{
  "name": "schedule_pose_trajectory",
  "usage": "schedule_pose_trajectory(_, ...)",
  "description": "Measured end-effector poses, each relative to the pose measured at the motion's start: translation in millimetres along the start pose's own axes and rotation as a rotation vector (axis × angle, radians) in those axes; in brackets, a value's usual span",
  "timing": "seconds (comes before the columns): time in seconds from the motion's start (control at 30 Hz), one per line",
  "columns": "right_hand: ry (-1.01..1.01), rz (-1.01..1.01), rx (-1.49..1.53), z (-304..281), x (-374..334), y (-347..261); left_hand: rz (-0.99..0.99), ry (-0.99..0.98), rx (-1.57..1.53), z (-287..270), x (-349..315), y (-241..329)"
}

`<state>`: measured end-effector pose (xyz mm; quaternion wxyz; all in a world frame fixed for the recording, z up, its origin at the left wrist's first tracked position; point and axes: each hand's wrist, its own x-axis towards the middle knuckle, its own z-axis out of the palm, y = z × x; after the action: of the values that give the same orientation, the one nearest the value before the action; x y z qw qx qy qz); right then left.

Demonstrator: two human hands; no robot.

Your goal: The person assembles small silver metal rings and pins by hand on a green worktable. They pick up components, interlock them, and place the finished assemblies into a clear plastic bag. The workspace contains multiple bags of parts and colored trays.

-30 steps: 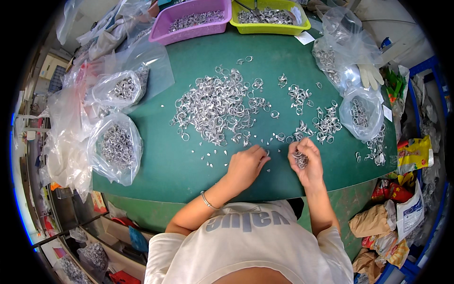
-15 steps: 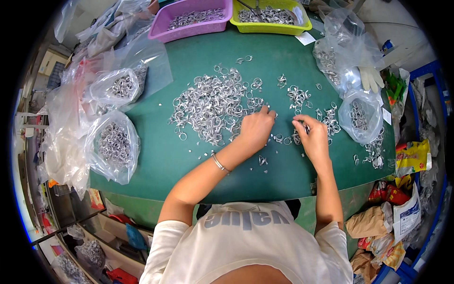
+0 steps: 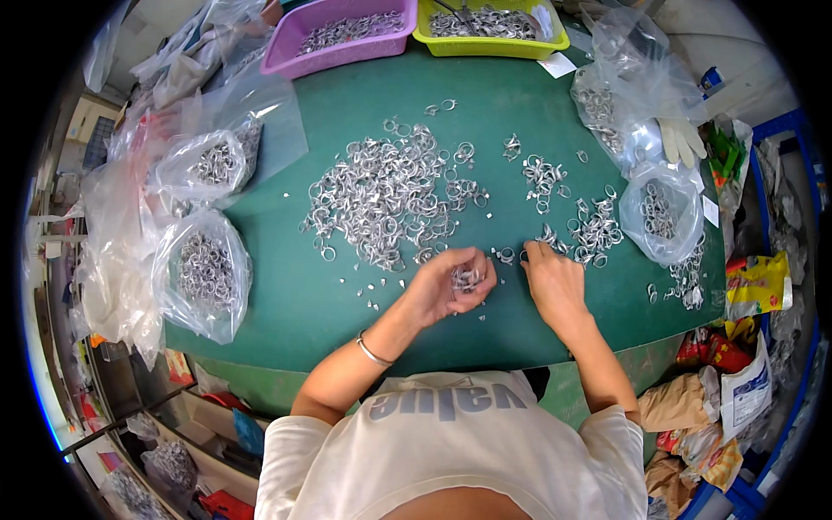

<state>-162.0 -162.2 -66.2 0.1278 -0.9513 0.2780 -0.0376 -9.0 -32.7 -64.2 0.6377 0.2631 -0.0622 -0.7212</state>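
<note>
A handful of silvery metal rings lies in my left hand, whose palm is turned up with the fingers curled round them. My right hand is to its right, palm down, fingertips drawn together at the table. One ring shows at those fingertips; the exact grip is partly hidden. Beyond my left hand spreads a large heap of rings. Smaller clusters of rings lie beside and beyond my right hand, along with another group.
Purple and yellow-green baskets of rings stand at the far edge of the green table. Clear bags of rings sit at the left and right. A whitish glove lies at the far right.
My left hand has drawn back from the heap toward me and turned palm up, showing rings in it. My right hand has moved slightly nearer me and left, turning palm down.
</note>
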Motion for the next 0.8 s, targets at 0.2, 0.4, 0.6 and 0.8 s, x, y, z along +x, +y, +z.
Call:
schedule_pose_trajectory(0.2, 0.005, -0.064, 0.018, -13, 6, 6, -0.111, 0.054, -0.062, -3, -6, -28)
schedule_pose_trajectory(0.4, 0.005, 0.120, 0.716, -27, 5, 11, -0.017, 0.172, 0.252, 5, -5, -35)
schedule_pose_trajectory(0.6, 0.014, -0.360, 0.535, -43, -13, -42, -0.218, 0.095, -0.416, 2, 13, -37)
schedule_pose_trajectory(0.8, 0.261, -0.496, 0.634, -42, 7, -21, -0.074, -0.121, -0.705, -8, 19, -49)
